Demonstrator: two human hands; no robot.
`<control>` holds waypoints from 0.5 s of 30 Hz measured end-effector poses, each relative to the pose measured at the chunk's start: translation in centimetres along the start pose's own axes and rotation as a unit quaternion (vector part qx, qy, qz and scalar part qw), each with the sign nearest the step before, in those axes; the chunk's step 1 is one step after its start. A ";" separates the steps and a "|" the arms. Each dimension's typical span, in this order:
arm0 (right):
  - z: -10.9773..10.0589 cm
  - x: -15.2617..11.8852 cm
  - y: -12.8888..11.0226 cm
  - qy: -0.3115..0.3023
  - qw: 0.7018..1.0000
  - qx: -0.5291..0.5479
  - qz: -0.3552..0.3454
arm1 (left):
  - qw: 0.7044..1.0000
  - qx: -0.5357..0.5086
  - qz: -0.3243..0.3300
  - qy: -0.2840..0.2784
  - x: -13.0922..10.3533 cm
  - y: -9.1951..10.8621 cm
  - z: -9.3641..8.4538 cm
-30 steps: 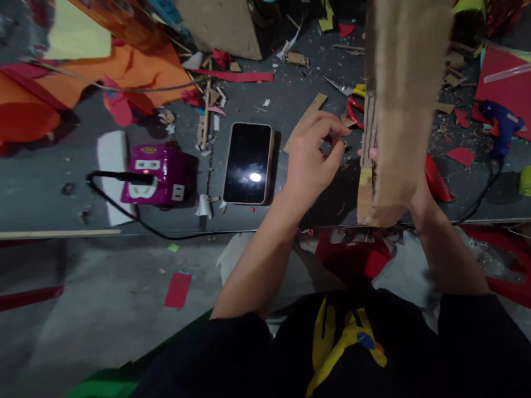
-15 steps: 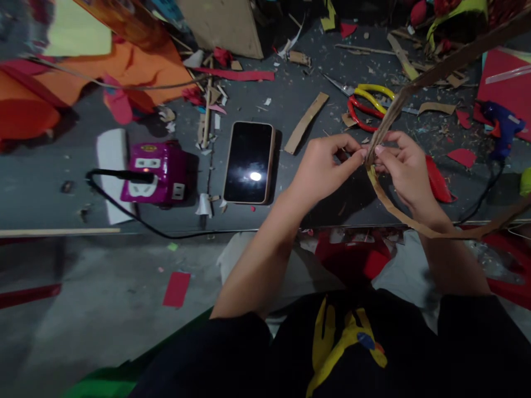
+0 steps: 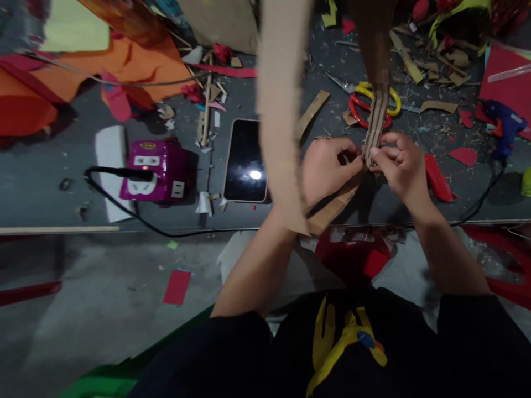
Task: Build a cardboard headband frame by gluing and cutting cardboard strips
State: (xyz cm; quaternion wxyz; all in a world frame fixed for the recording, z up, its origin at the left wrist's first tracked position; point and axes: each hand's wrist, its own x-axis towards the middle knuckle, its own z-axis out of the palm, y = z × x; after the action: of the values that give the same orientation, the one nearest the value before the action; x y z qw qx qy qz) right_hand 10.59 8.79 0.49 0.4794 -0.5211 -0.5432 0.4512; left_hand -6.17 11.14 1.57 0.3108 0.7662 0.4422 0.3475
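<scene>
Both hands met over the near edge of the dark grey tabletop (image 3: pixel 50 182), pinching a long brown corrugated cardboard strip (image 3: pixel 282 121). The left hand (image 3: pixel 327 168) was curled closed with its fingertips against the strip's narrow end, and the right hand (image 3: pixel 400 166) pressed thumb and fingers onto the same spot from the other side. From that pinch one length of the strip rose past the camera, while another swept out to the left as a wide, blurred band that hid part of a black smartphone in a tan case (image 3: pixel 244 160). Red and yellow handled scissors (image 3: pixel 371 102) lay just beyond the hands. A magenta power socket block (image 3: pixel 153 171) sat well apart to the left, and a blue glue gun (image 3: pixel 504 127) lay far right.
</scene>
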 end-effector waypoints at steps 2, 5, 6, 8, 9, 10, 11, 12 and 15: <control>0.1 0.0 -0.2 0.005 1.000 -0.019 -0.003 | 1.000 0.009 -0.011 -0.014 -0.1 0.2 -0.2; 0.0 0.0 -0.3 0.012 1.000 -0.026 -0.003 | 1.000 0.012 -0.012 -0.019 -0.1 0.4 -0.2; 0.0 0.0 -0.2 0.014 1.000 -0.023 -0.003 | 1.000 0.010 -0.012 -0.017 -0.1 0.4 -0.2; 0.0 0.0 -0.1 0.016 1.000 -0.015 -0.004 | 1.000 0.007 -0.011 -0.014 -0.1 0.3 -0.2; 0.0 0.0 -0.1 0.017 1.000 -0.011 -0.005 | 1.000 0.006 -0.010 -0.014 -0.1 0.3 -0.2; 0.0 0.0 0.0 0.018 1.000 -0.010 -0.006 | 1.000 0.006 -0.010 -0.015 0.0 0.2 -0.2; -0.1 0.0 0.0 0.018 1.000 -0.010 -0.006 | 1.000 0.005 -0.010 -0.019 0.0 0.1 -0.3; -0.1 0.0 0.0 0.017 1.000 -0.012 -0.006 | 1.000 0.003 -0.010 -0.024 0.0 0.0 -0.4; -0.3 0.1 -0.1 0.014 1.000 -0.021 0.001 | 1.000 -0.014 0.001 -0.019 0.0 -0.7 -0.6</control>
State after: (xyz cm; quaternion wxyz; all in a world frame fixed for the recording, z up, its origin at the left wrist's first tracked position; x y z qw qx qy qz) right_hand 10.89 8.91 0.63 0.4753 -0.5377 -0.5451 0.4334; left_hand -6.99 11.56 1.38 0.3292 0.7689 0.4305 0.3393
